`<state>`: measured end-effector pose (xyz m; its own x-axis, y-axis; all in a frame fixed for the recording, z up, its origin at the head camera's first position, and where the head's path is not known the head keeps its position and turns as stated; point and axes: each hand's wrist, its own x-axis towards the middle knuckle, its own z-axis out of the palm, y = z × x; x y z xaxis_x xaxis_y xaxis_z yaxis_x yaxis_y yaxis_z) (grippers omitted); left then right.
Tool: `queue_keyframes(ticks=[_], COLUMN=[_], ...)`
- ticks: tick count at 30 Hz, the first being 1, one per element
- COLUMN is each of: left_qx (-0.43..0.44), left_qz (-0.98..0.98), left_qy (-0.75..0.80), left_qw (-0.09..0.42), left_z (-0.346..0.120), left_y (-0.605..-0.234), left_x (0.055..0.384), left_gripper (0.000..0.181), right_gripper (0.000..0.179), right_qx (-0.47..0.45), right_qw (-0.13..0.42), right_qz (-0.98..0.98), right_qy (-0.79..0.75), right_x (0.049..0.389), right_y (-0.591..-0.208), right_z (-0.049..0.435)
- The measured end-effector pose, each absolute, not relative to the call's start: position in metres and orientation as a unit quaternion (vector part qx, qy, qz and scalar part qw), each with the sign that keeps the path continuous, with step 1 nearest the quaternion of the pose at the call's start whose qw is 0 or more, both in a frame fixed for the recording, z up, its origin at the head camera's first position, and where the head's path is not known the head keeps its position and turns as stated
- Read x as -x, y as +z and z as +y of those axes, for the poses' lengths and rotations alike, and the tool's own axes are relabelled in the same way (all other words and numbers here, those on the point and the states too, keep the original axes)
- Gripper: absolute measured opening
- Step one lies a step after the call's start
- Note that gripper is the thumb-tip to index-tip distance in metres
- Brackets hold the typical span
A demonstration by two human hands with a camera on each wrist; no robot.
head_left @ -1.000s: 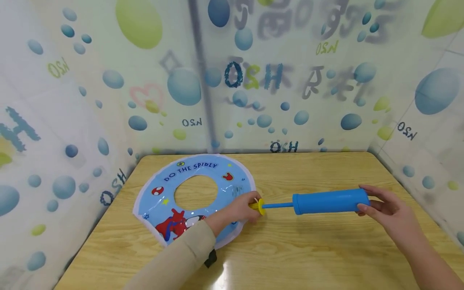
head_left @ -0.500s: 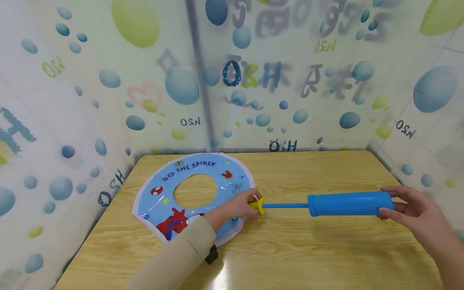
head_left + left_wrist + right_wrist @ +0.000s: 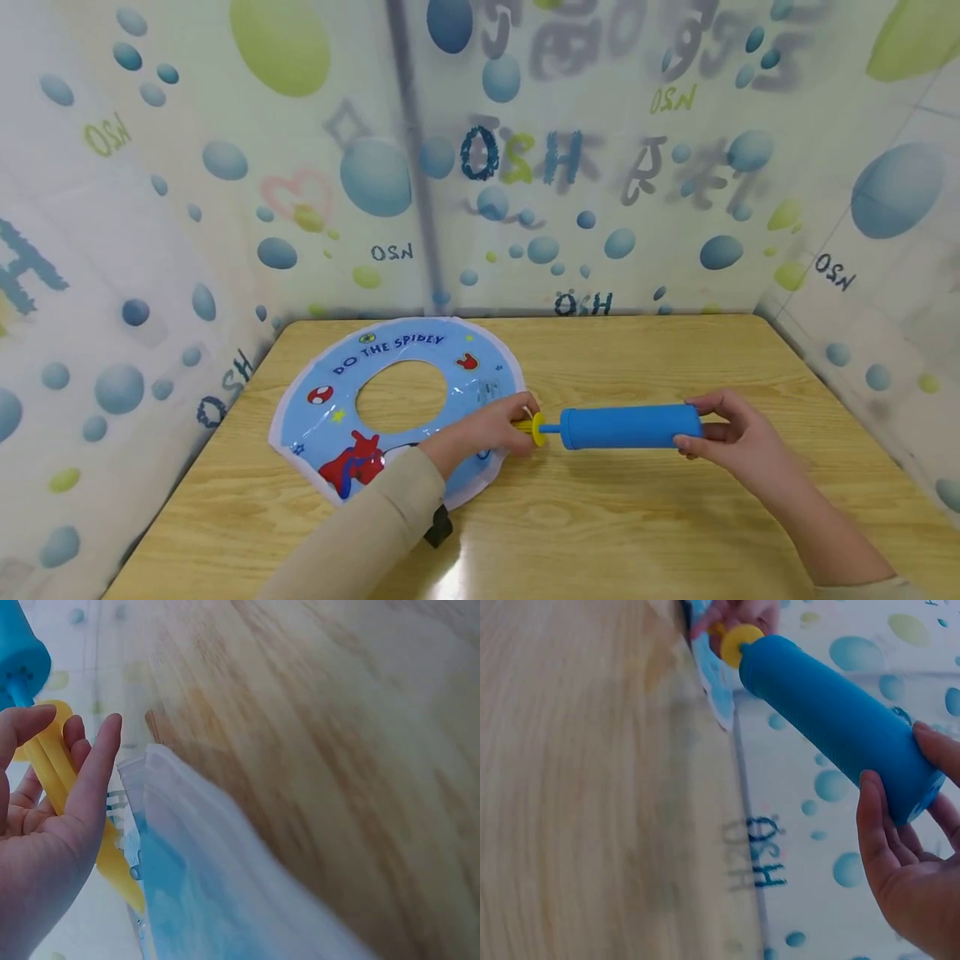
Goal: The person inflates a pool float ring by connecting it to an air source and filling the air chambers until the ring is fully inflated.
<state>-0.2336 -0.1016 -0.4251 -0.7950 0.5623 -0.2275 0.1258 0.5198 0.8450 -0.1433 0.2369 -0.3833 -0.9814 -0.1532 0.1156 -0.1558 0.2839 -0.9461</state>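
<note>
Over the wood-grain worktop (image 3: 652, 525), the left hand (image 3: 495, 426) is gripping the yellow plastic handle (image 3: 537, 428), the right hand (image 3: 735, 435) is pinching the blue plastic cylinder (image 3: 630, 427) at its outer end; straight strokes should be sparing the thin blue rod (image 3: 552, 428)! Flat and glossy, the light-blue printed ring (image 3: 313, 418) is lying partly below the left hand.

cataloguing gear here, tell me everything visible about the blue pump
The blue pump looks plastic: a cylindrical barrel with a raised collar, a thin rod and a flanged yellow handle. Only a short stretch of rod shows. It is held roughly level over the wood-grain table, the left hand gripping the handle, the right hand pinching the barrel's far end.
</note>
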Motion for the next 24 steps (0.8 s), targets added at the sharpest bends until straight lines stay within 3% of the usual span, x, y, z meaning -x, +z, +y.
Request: queue_keyframes(ticks=[10, 19, 24], left_qx=[-0.196, -0.193, -0.198], left_qz=[0.802, 0.792, 0.800], left_qy=[0.502, 0.521, 0.510], left_qw=[0.260, 0.253, 0.246], left_z=[-0.104, -0.104, -0.106], left_y=[-0.426, -0.430, -0.429], left_x=[0.232, 0.234, 0.233], left_gripper=[0.039, 0.050, 0.051], right_gripper=[0.054, 0.046, 0.046], right_qx=[-0.056, -0.074, -0.081], right_qw=[-0.019, 0.053, 0.059], right_qz=[-0.808, -0.819, -0.809], right_qy=[0.587, 0.566, 0.579], right_x=[0.146, 0.141, 0.134], right_y=[-0.390, -0.382, -0.375], right_z=[0.204, 0.241, 0.268])
